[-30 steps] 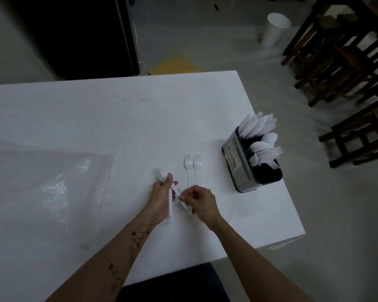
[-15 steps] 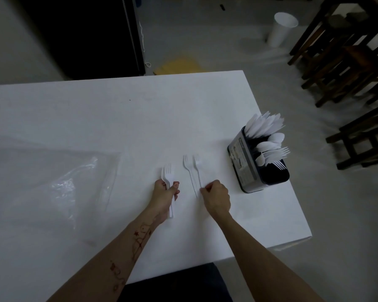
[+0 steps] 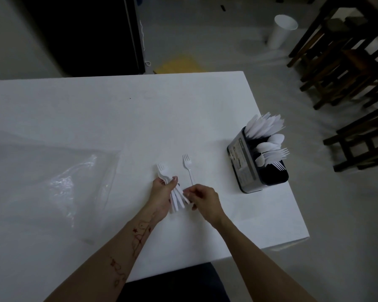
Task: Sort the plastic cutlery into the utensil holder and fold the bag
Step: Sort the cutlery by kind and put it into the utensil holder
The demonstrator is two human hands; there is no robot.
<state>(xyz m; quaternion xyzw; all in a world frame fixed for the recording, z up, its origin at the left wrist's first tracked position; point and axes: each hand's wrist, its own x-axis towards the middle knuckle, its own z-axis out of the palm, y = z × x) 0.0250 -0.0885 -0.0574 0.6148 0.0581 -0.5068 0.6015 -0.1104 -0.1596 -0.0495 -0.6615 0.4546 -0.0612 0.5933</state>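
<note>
My left hand [image 3: 162, 194] grips a small bunch of white plastic forks [image 3: 176, 198], tines pointing away from me, handles fanned out below the palm. My right hand [image 3: 203, 200] pinches the handle end of one of those forks, right beside the left hand. One more white fork [image 3: 188, 167] lies alone on the white table [image 3: 96, 110], just beyond my right hand. The black utensil holder [image 3: 252, 168] stands near the table's right edge, packed with white knives, spoons and forks. A clear plastic bag [image 3: 50, 177] lies flat at the left.
The table's right edge and near right corner are close to the holder. Dark wooden chairs [image 3: 345, 68] stand on the floor to the right, and a white cup-shaped bin [image 3: 280, 31] stands at the far right. A dark cabinet [image 3: 79, 33] rises behind the table.
One of the two forks lying on the table has been picked up and brought to the bunch in my left hand. My right hand moved left from the table to the left hand's forks.
</note>
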